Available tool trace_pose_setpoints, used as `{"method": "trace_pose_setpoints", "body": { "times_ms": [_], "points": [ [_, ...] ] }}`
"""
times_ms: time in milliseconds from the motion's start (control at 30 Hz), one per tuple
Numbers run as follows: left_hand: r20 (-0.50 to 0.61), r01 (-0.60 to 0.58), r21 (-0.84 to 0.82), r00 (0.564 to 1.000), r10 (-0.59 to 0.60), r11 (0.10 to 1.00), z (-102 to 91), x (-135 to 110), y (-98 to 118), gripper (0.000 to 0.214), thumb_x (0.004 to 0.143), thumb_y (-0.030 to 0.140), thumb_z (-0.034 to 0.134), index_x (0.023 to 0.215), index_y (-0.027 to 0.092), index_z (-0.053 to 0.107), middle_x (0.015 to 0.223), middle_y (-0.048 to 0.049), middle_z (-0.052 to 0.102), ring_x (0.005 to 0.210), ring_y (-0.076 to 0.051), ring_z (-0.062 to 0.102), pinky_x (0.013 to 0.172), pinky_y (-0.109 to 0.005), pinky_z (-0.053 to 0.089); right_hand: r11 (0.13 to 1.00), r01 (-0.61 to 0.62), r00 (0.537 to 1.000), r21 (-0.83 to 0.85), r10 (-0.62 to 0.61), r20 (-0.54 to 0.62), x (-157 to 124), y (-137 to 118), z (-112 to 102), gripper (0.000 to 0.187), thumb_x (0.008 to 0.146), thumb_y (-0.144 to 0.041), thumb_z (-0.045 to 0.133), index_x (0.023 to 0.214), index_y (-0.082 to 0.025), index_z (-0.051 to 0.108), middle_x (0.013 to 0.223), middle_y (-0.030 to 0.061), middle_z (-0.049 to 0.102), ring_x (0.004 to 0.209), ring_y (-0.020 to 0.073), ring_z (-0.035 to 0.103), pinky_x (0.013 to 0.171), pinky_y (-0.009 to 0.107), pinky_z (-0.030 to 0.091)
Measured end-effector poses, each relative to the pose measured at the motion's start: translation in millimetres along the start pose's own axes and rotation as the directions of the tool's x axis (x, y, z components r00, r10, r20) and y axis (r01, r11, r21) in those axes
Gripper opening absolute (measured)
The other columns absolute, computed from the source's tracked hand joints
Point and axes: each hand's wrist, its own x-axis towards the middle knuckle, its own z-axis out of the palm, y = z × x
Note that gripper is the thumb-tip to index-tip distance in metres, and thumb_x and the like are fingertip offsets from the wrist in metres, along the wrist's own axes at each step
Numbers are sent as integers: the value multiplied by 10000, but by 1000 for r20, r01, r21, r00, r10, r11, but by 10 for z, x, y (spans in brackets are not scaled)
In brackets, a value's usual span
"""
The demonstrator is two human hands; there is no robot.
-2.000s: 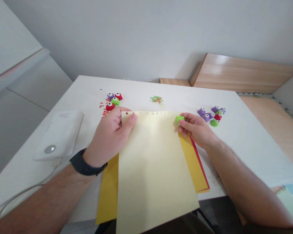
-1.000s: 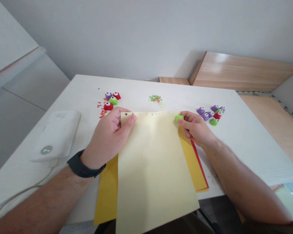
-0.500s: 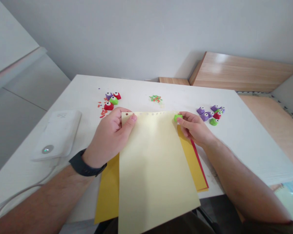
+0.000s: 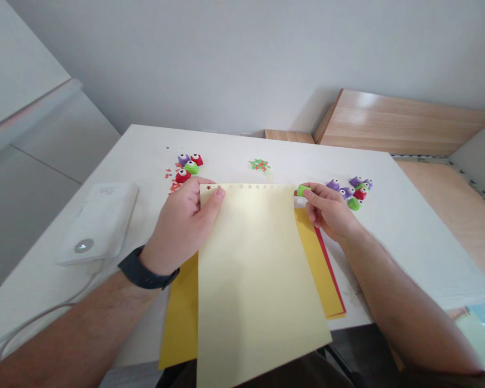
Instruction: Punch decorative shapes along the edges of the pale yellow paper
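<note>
A pale yellow sheet of paper [image 4: 254, 269] lies on top of darker yellow and red sheets [image 4: 321, 267] at the near edge of the white table [image 4: 408, 226]. A row of small punched holes runs along the sheet's far edge. My left hand [image 4: 184, 226], with a black watch on the wrist, pinches the sheet's far left corner, thumb on top. My right hand [image 4: 329, 210] is closed on a small green paper punch [image 4: 303, 190], just off the sheet's far right corner.
Several small purple, red and green punches [image 4: 353, 191] lie to the right of my right hand. Three more [image 4: 188, 164] sit at the far left, with red paper bits. A confetti pile [image 4: 259, 164] lies beyond the sheet. A white box with a cable [image 4: 99, 221] sits at the left.
My right hand has drawn the green punch a little to the right, off the sheet's far right corner. My left hand keeps its pinch on the left corner.
</note>
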Motion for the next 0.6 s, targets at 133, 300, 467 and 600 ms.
{"method": "trace_pose_setpoints", "body": {
  "times_ms": [133, 300, 467, 600],
  "points": [
    [-19, -5, 29, 1000, 5, 1000, -3, 5, 6, 284, 987, 510, 607, 1068, 239, 635, 842, -21, 701, 744, -223, 652, 626, -321, 478, 1000, 11, 1000, -4, -11, -17, 35, -4, 14, 389, 825, -488, 825, 1052, -224, 651, 640, -58, 595, 381, 72, 404, 307, 214, 261],
    [-27, -4, 71, 1000, 6, 997, -12, 10, 12, 297, 983, 518, 609, 1071, 237, 637, 876, -32, 722, 776, -239, 666, 639, -331, 482, 998, 35, 999, -50, -36, -27, 57, -1, 16, 393, 838, -523, 808, 1056, -242, 643, 626, -58, 581, 385, 89, 409, 324, 237, 258],
    [-37, -14, 117, 999, 19, 993, -18, 12, 3, 296, 972, 516, 606, 1076, 241, 643, 902, -43, 726, 810, -254, 669, 611, -328, 474, 994, 78, 997, -79, -80, -23, 63, -7, 16, 418, 856, -565, 771, 1097, -256, 623, 956, -1, 721, 400, 63, 431, 312, 249, 251],
    [-37, 0, 138, 999, 5, 990, -17, 6, 10, 298, 972, 512, 595, 1083, 239, 640, 929, -57, 734, 833, -268, 675, 598, -339, 472, 984, 60, 998, -171, -56, 29, 75, -20, 48, 403, 889, -586, 731, 1077, -257, 595, 949, -9, 738, 353, 48, 398, 299, 247, 232]
  ]
}}
